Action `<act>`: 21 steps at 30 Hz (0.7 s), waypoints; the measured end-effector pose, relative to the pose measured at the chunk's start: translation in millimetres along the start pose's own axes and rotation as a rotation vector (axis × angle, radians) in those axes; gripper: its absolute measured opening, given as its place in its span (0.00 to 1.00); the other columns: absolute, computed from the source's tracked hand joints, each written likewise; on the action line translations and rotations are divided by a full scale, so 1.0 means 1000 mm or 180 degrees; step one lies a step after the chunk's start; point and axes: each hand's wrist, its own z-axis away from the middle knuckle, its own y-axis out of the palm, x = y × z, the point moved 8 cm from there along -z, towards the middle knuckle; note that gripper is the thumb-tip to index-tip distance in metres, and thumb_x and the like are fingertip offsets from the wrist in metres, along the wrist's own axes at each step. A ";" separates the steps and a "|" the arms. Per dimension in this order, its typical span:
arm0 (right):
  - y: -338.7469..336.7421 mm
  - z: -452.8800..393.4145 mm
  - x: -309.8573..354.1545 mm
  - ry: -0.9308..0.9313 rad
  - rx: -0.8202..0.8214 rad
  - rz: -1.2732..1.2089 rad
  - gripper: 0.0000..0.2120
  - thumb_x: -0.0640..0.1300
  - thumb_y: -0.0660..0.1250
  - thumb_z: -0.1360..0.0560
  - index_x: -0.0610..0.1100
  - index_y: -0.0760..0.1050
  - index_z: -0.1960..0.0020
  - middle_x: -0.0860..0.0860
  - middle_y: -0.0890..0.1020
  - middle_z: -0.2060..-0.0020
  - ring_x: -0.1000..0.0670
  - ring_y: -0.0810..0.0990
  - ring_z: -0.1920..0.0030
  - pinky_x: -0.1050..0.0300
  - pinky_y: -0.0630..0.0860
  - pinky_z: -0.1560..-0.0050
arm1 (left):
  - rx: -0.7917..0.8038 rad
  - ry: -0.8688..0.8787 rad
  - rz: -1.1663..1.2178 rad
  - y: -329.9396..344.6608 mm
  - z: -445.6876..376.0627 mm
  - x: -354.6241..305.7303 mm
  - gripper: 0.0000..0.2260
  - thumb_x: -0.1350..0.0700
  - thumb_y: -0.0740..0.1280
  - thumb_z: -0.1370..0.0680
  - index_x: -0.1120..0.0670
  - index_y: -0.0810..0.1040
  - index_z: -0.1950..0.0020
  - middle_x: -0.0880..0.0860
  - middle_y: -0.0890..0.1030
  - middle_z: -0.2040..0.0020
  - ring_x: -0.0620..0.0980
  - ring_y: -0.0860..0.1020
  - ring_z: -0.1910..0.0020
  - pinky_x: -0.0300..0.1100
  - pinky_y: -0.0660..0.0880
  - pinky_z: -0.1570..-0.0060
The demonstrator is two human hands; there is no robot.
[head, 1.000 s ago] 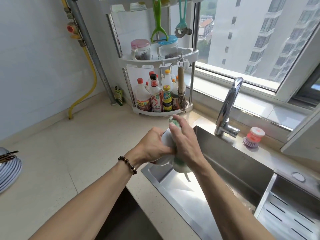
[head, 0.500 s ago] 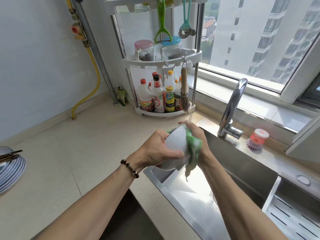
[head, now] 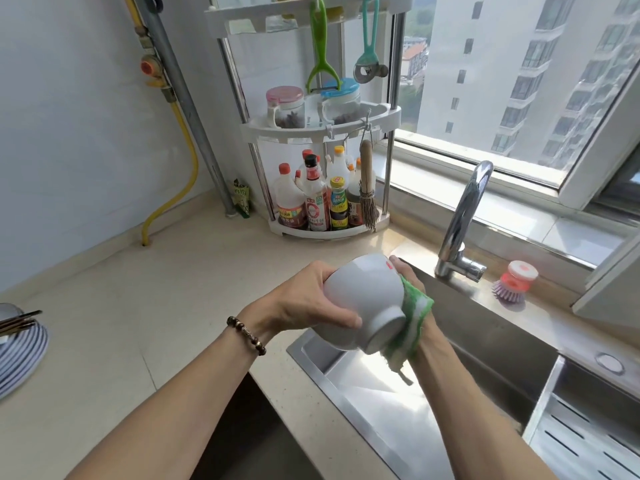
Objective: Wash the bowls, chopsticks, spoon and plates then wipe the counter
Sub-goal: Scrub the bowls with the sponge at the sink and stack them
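Left hand (head: 304,299) grips white bowl (head: 363,303) tipped on side above sink (head: 346,372) edge; right hand (head: 415,306), mostly hidden behind bowl, holds green cloth (head: 414,323) against bowl's foot; striped plates (head: 20,355), chopsticks (head: 19,320) far left of left hand.

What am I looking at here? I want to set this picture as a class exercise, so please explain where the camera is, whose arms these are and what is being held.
There is no machine: a person wears a wide-angle camera on the head, looking forward and down at their own arms. The left hand, with a bead bracelet, grips a white bowl tipped on its side above the steel sink. The right hand presses a green cloth against the bowl's base. On the counter stand a corner rack of bottles, a tap, a pink dish brush, and, far left, striped plates with chopsticks on top.
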 end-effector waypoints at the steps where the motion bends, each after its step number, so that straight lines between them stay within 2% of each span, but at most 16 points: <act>1: -0.002 -0.003 0.010 -0.0193 -0.0093 0.0153 0.33 0.62 0.80 0.45 0.39 0.78 0.53 0.37 0.79 0.60 0.40 0.78 0.63 0.50 0.77 0.62 | 0.0044 -0.0085 -0.0047 0.001 0.000 0.001 0.21 0.55 0.81 0.40 0.57 0.84 0.49 0.54 0.86 0.51 0.53 0.84 0.51 0.46 0.82 0.55; 2: -0.002 -0.001 0.022 -0.0406 -0.0208 0.0372 0.27 0.59 0.82 0.44 0.41 0.79 0.57 0.37 0.77 0.60 0.41 0.77 0.63 0.50 0.75 0.60 | 0.0024 -0.0147 -0.0084 0.001 -0.001 0.002 0.18 0.59 0.82 0.38 0.56 0.84 0.49 0.54 0.86 0.52 0.52 0.84 0.53 0.47 0.82 0.55; 3: -0.002 -0.004 0.033 -0.0684 -0.0284 0.0681 0.19 0.56 0.80 0.39 0.42 0.79 0.63 0.39 0.77 0.64 0.43 0.76 0.65 0.52 0.74 0.61 | -0.0067 -0.0188 -0.0143 0.001 -0.002 0.002 0.16 0.61 0.82 0.35 0.56 0.85 0.50 0.54 0.86 0.53 0.53 0.84 0.54 0.48 0.82 0.55; 4: -0.003 -0.005 0.042 -0.0956 -0.0331 0.0872 0.15 0.52 0.78 0.33 0.43 0.77 0.66 0.42 0.75 0.67 0.45 0.74 0.68 0.55 0.73 0.65 | -0.0191 -0.0209 -0.0221 0.001 -0.004 0.002 0.13 0.62 0.82 0.33 0.57 0.85 0.51 0.54 0.86 0.54 0.53 0.84 0.55 0.49 0.82 0.54; 6: 0.004 0.000 0.055 -0.1383 -0.0352 0.1068 0.14 0.45 0.71 0.23 0.41 0.73 0.64 0.45 0.74 0.70 0.47 0.73 0.71 0.58 0.73 0.69 | -0.0438 -0.0182 -0.0320 0.003 -0.006 0.003 0.12 0.61 0.82 0.33 0.59 0.85 0.52 0.56 0.86 0.54 0.56 0.84 0.55 0.50 0.82 0.53; 8: 0.018 0.010 0.060 -0.1787 -0.0305 0.1587 0.07 0.45 0.68 0.20 0.42 0.78 0.54 0.48 0.80 0.64 0.53 0.80 0.66 0.59 0.77 0.63 | -0.0669 -0.0086 -0.0396 0.001 -0.007 0.002 0.11 0.62 0.81 0.33 0.60 0.84 0.54 0.56 0.86 0.55 0.55 0.84 0.57 0.46 0.83 0.58; 9: 0.028 0.015 0.056 -0.1947 -0.0167 0.1982 0.06 0.48 0.66 0.20 0.47 0.79 0.46 0.49 0.83 0.55 0.55 0.82 0.59 0.60 0.79 0.56 | -0.0789 -0.0048 -0.0436 -0.001 -0.007 0.001 0.10 0.63 0.81 0.33 0.60 0.83 0.55 0.56 0.85 0.57 0.54 0.84 0.59 0.43 0.81 0.61; 10: 0.037 0.020 0.049 -0.2040 -0.0082 0.2329 0.11 0.51 0.64 0.21 0.52 0.78 0.40 0.50 0.82 0.46 0.56 0.82 0.51 0.60 0.78 0.49 | -0.0862 -0.0013 -0.0429 -0.004 -0.008 0.002 0.09 0.63 0.80 0.32 0.60 0.83 0.56 0.56 0.85 0.58 0.53 0.84 0.61 0.42 0.80 0.63; 11: 0.039 0.021 0.043 -0.2072 -0.0052 0.2434 0.15 0.53 0.62 0.22 0.55 0.75 0.36 0.51 0.79 0.40 0.56 0.80 0.45 0.59 0.78 0.44 | -0.0858 0.0051 -0.0365 -0.004 -0.008 0.000 0.09 0.64 0.80 0.32 0.60 0.83 0.56 0.57 0.85 0.58 0.54 0.84 0.60 0.43 0.81 0.63; 12: 0.038 0.024 0.043 -0.2109 -0.0061 0.2314 0.17 0.54 0.60 0.23 0.56 0.75 0.35 0.50 0.79 0.39 0.54 0.80 0.44 0.55 0.78 0.43 | -0.0811 0.0144 -0.0296 -0.001 -0.008 -0.002 0.09 0.65 0.80 0.32 0.61 0.83 0.55 0.58 0.85 0.57 0.56 0.85 0.59 0.45 0.82 0.62; 15: 0.024 0.012 0.053 -0.1680 -0.0160 0.1049 0.13 0.56 0.62 0.23 0.53 0.82 0.46 0.42 0.84 0.49 0.42 0.84 0.51 0.38 0.80 0.46 | -0.0904 0.0289 -0.0227 0.003 -0.004 -0.005 0.11 0.65 0.80 0.32 0.63 0.84 0.52 0.59 0.86 0.55 0.57 0.85 0.58 0.50 0.83 0.60; 16: 0.021 0.009 0.054 -0.1594 -0.0222 0.0989 0.13 0.55 0.63 0.22 0.52 0.83 0.47 0.41 0.84 0.50 0.39 0.84 0.51 0.36 0.79 0.45 | -0.0995 0.0298 -0.0200 0.002 -0.003 -0.004 0.11 0.65 0.80 0.32 0.63 0.84 0.53 0.59 0.85 0.56 0.57 0.85 0.59 0.52 0.84 0.60; 17: 0.023 0.009 0.055 -0.1663 -0.0242 0.1151 0.12 0.54 0.63 0.21 0.51 0.82 0.45 0.41 0.84 0.50 0.39 0.84 0.49 0.38 0.80 0.46 | -0.1060 0.0303 -0.0181 0.001 -0.002 -0.002 0.10 0.65 0.80 0.32 0.63 0.83 0.53 0.59 0.85 0.56 0.56 0.85 0.60 0.53 0.83 0.60; 19: 0.037 0.016 0.049 -0.1913 -0.0118 0.1737 0.12 0.53 0.62 0.20 0.56 0.78 0.39 0.43 0.82 0.48 0.45 0.84 0.50 0.44 0.81 0.49 | -0.1107 0.0308 -0.0243 -0.003 -0.004 0.002 0.09 0.64 0.80 0.32 0.62 0.83 0.55 0.59 0.85 0.58 0.53 0.85 0.61 0.50 0.83 0.62; 21: 0.037 0.017 0.035 -0.1892 -0.0040 0.1779 0.13 0.55 0.62 0.22 0.61 0.77 0.40 0.41 0.81 0.49 0.45 0.83 0.51 0.44 0.81 0.50 | -0.0965 0.0297 -0.0397 -0.001 -0.005 0.004 0.08 0.63 0.79 0.31 0.59 0.83 0.55 0.57 0.85 0.58 0.53 0.85 0.61 0.49 0.83 0.62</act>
